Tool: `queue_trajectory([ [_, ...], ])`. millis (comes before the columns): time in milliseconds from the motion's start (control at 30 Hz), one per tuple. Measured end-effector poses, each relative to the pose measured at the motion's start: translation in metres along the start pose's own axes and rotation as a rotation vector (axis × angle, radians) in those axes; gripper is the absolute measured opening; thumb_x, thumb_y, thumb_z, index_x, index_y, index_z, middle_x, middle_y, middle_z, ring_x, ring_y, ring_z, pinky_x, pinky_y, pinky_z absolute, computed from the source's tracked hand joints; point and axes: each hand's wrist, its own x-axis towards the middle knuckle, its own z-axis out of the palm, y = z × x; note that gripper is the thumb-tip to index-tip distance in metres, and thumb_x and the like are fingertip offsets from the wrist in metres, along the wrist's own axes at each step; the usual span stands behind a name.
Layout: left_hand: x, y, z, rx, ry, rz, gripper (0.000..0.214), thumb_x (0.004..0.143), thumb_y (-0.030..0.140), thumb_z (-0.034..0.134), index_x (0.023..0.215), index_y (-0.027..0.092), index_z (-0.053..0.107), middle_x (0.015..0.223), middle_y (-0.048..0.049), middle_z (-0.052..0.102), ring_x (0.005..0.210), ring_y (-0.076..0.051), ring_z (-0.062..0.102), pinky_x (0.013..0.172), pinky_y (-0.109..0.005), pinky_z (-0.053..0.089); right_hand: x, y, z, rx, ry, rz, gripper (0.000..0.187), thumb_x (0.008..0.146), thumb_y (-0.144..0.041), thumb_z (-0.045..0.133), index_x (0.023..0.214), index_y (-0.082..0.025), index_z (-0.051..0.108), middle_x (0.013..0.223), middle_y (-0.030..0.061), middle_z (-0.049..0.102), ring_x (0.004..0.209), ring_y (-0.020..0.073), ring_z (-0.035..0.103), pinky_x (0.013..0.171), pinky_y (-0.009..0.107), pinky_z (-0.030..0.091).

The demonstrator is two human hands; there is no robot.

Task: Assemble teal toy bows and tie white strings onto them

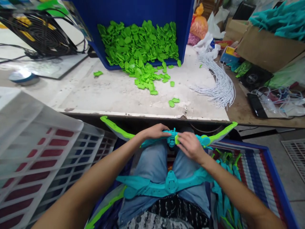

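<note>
A teal and green toy bow [215, 135] lies across my knees, just below the table edge. My left hand [156, 131] grips it left of its teal centre hub, fingers closed over the top. My right hand [189, 145] pinches a small green plastic piece [177, 139] against the right side of the hub. A second teal bow [166, 186] rests flat on my lap, nearer my body. Several loose green pieces [145, 81] spill from a blue bin [143, 12] onto the white table [107, 95].
A white slotted crate [40, 152] stands at my left. A blue crate [267, 178] holding more teal bows sits at my right. A bundle of white strings [220, 84], a fan [39, 31], a cardboard box [267, 47] and a black device [256, 105] are on the tables.
</note>
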Motion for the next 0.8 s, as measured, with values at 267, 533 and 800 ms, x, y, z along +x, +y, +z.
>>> queue_trajectory([
  [267,-0.002,0.001,0.001,-0.022,0.017,0.009,0.054,0.077,0.053,0.054,0.101,0.007,0.068,0.083,-0.0051,0.066,0.075,-0.018,0.054,0.067,-0.025,0.04,-0.022,-0.021,0.044,-0.097,0.145,-0.034,0.026,0.09,-0.013,0.056,0.115,-0.013,0.065,0.112,0.0137,0.069,0.105,0.0247,0.059,0.083,0.039,0.053],
  [533,-0.001,0.001,0.008,0.116,0.079,0.032,0.056,0.063,0.054,0.069,0.098,0.01,0.066,0.08,-0.0037,0.064,0.075,-0.019,0.056,0.063,-0.024,0.037,-0.022,-0.02,0.05,-0.112,0.139,-0.057,0.029,0.09,-0.011,0.056,0.117,-0.016,0.064,0.113,0.0111,0.069,0.103,0.0234,0.058,0.082,0.039,0.049],
  [800,-0.003,0.006,0.016,0.225,0.161,0.01,0.052,0.07,0.059,0.062,0.09,0.012,0.067,0.074,-0.0036,0.063,0.068,-0.019,0.056,0.058,-0.025,0.033,-0.015,-0.015,0.046,-0.067,0.011,0.441,0.054,0.081,-0.049,0.067,0.123,-0.018,0.055,0.117,0.0141,0.062,0.113,0.0318,0.053,0.098,0.052,0.035],
])
